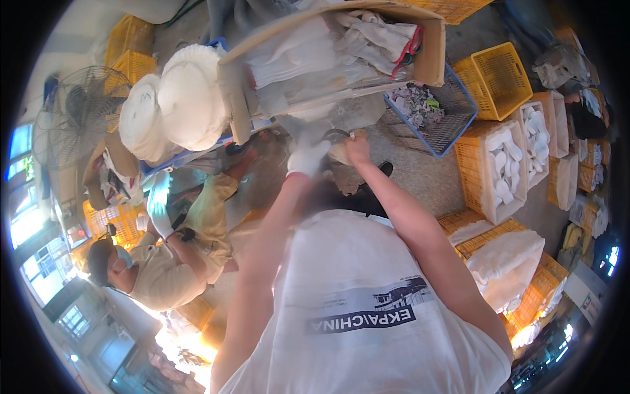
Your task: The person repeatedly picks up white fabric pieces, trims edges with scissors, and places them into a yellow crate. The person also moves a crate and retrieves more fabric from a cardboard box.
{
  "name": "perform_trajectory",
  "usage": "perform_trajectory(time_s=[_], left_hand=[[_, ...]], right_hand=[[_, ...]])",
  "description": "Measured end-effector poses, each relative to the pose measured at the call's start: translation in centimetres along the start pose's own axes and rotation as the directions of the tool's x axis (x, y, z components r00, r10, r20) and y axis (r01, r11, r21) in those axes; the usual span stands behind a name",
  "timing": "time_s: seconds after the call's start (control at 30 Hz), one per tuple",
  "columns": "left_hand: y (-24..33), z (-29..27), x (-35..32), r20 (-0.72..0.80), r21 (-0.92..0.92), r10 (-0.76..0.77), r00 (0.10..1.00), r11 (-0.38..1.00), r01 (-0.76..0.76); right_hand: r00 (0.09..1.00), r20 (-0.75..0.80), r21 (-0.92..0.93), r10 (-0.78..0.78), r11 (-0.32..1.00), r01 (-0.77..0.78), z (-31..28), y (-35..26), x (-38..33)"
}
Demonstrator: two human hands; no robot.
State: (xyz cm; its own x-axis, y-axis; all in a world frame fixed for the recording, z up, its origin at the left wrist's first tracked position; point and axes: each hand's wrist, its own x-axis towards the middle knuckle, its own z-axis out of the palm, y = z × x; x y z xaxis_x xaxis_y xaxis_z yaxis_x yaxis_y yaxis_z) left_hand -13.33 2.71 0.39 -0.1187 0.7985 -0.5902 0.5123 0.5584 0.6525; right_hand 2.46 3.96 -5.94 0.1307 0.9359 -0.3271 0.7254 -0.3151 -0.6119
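Observation:
My left hand (307, 158) wears a white knit glove with a red cuff and is smeared by motion. Its fingers lie close to a dark, rounded thing (336, 136) of unclear kind. Just to the right, my bare right hand (357, 150) has its fingers closed on something pale beige that I cannot make out, beside the gloved fingers. Directly beyond both hands stands an open cardboard box (430, 52). It holds several white knit gloves (377, 39), with red cuffs showing at its right end.
Stacked white round rolls (191, 98) stand left of the box. A blue crate (441, 141) with scraps is right. Yellow crates (497, 79) and bins of white shoe-shaped pieces (504, 167) line the right side. A co-worker (167, 276) with gloved hands works at left, near a fan (79, 111).

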Motion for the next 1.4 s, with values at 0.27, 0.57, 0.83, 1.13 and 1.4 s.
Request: perform_trajectory(time_s=[0.27, 0.57, 0.83, 1.13, 1.4], left_hand=[[0.6, -1.7, 3.2, 0.059, 0.407, 0.272, 0.96, 0.872, -0.272], [0.5, -1.9, 4.6, 0.241, 0.645, 0.224, 0.944, 0.69, -0.328], [-1.1, -2.4, 8.4, 0.211, 0.763, 0.305, 0.929, 0.543, -0.352], [-2.8, 0.1, 10.2, 0.069, 0.755, 0.249, 0.966, 0.62, -0.214], [-3.3, -0.3, 9.6, 0.112, 0.769, 0.428, 0.897, 0.534, -0.351]], right_hand=[[0.969, 0.212, 0.013, 0.124, 0.991, -0.13, -1.6, -5.2, -0.6], [0.969, 0.246, -0.212, -0.029, 0.974, 0.083, 0.9, -3.3, 0.7], [0.97, 0.239, -0.277, -0.045, 0.954, 0.113, 2.2, -5.2, 2.2], [0.949, 0.257, -0.418, -0.184, 0.864, 0.281, 3.2, -3.6, 3.1], [0.96, 0.159, -0.415, -0.232, 0.866, 0.279, 1.7, -4.7, 1.3]])
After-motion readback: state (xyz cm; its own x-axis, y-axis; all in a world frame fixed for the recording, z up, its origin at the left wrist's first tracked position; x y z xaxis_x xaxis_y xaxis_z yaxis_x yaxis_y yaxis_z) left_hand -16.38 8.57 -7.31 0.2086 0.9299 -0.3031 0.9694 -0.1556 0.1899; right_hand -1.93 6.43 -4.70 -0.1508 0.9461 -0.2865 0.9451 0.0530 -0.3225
